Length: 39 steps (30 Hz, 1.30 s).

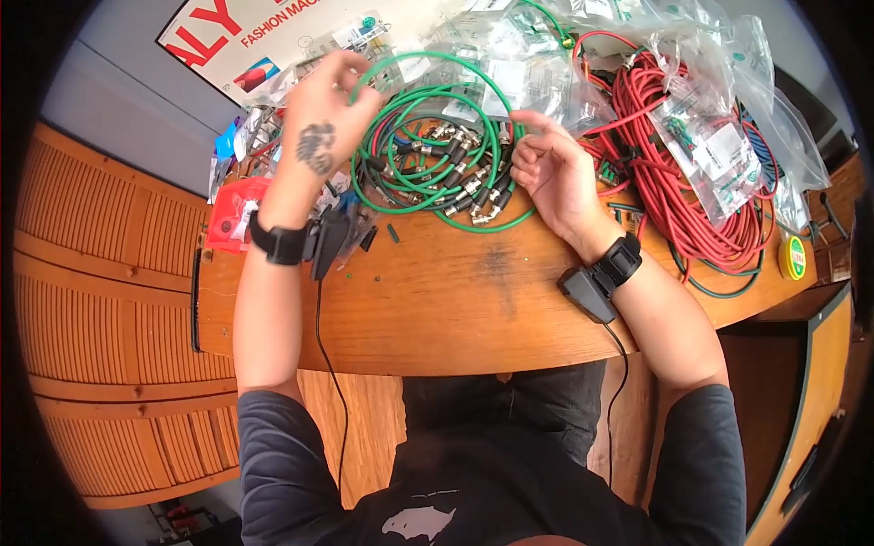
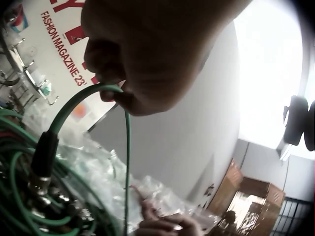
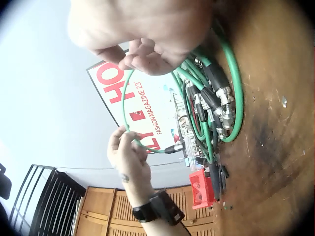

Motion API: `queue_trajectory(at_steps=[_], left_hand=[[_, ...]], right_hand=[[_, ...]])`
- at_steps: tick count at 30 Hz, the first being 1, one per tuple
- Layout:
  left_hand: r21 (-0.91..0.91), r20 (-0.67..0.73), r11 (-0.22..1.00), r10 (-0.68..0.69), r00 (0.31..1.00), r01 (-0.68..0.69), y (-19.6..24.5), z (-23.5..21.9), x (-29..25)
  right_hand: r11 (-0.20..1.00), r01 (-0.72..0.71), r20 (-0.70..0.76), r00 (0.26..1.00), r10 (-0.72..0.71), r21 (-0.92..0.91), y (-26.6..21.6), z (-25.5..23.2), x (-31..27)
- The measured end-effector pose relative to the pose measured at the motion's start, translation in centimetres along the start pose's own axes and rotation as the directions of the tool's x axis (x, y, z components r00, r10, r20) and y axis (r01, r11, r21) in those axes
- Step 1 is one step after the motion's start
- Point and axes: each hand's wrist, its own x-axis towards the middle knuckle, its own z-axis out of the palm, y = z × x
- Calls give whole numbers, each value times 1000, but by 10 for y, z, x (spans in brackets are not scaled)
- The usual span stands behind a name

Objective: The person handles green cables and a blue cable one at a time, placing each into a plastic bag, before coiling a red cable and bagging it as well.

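A loop of green cable [image 1: 428,56] arches above a tangled pile of green and black cables with metal connectors [image 1: 469,187]. The left hand [image 1: 323,118] pinches the green cable at the loop's left side; in the left wrist view, a black-sleeved connector [image 2: 44,157] hangs from the cable close to that hand [image 2: 142,59]. At the loop's right side is the right hand [image 1: 560,173], palm turned inward, its fingers curled at the cable. The right wrist view shows the cable running from the right hand's fingertips [image 3: 142,59] to the left hand [image 3: 130,157].
A thick coil of red cable [image 1: 646,173] lies on the right, with clear plastic bags [image 1: 728,164] over and behind it. A yellow-green round tin [image 1: 794,259] stands at the right edge. On the left are a red box [image 1: 235,214] and small black pieces [image 1: 392,233].
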Motion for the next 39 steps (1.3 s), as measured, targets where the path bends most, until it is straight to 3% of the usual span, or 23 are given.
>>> queue_trajectory(at_steps=[1, 3, 4, 6, 7, 11, 15, 18, 20, 21, 22, 24, 25, 26, 27, 30, 32, 36, 37, 39], left_hand=[[0, 1, 1000, 1, 1000, -1, 0, -8, -1], [-443, -123, 896, -40, 992, -19, -1, -23, -5], [-443, -126, 896, -43, 991, -17, 7, -31, -10], [-607, -223, 785, -16, 975, -126, 31, -44, -24], [-603, -283, 777, 3, 959, -180, 36, -44, -28], [-632, -269, 764, -58, 961, -130, 35, -28, -50], [-730, -169, 684, -177, 970, -3, 25, -10, -62], [-702, -233, 709, -152, 960, -58, 20, -3, -74], [-724, -296, 666, -66, 953, -179, 19, 0, -80], [-712, -315, 664, -11, 949, -228, 13, 2, -81], [-723, -311, 651, -8, 950, -231, 12, 6, -80], [-618, -412, 752, -62, 909, -228, 10, 14, -79], [-552, -435, 800, -38, 900, -234, 6, 18, -79], [-558, -434, 797, -43, 900, -231, 2, 24, -79], [-529, -401, 826, -41, 915, -195, -3, 31, -80], [-445, -313, 887, -23, 949, -125, -10, 41, -84], [-558, -128, 823, -209, 970, 104, -5, 38, -84], [-816, -195, 578, -308, 931, 20, 7, 55, -83], [-818, -194, 575, -310, 931, 21, 8, 58, -85], [-931, 194, 218, -380, 904, 292, 8, 64, -89]], right_hand=[[1000, 1, 0, 1000, -1, 1, 1, -1, 0], [960, 124, -17, 991, -132, -251, 4, -4, 0], [960, 122, -14, 991, -130, -253, 5, -1, -1], [814, 56, -26, 996, -87, -578, 7, 5, -6], [783, 98, 77, 995, -64, -614, 8, 2, -5], [801, 126, 188, 982, -17, -585, 8, 10, -9], [839, 162, 114, 986, -121, -519, 19, 10, -10], [822, 176, 50, 983, -178, -541, 17, 5, -6], [761, 100, 114, 993, -34, -641, 14, 9, -7], [661, 118, 112, 992, -52, -741, 15, 9, -7], [669, 178, 112, 984, -141, -721, 20, 10, -8], [788, -18, 112, 988, 110, -615, 10, 2, -8], [785, -21, 104, 989, 108, -619, 10, 3, -9], [865, -54, 117, 985, 129, -498, 12, 6, -9], [927, -90, 135, 980, 149, -365, 15, 10, -10], [938, -135, 92, 981, 173, -319, 21, 16, -14], [943, -191, 105, 968, 227, -274, 20, 15, -16], [934, -310, 129, 933, 335, -177, 23, 13, -18], [932, -334, 194, 914, 357, -144, 23, 13, -18], [937, -339, 257, 902, 348, -80, 24, 14, -19]])
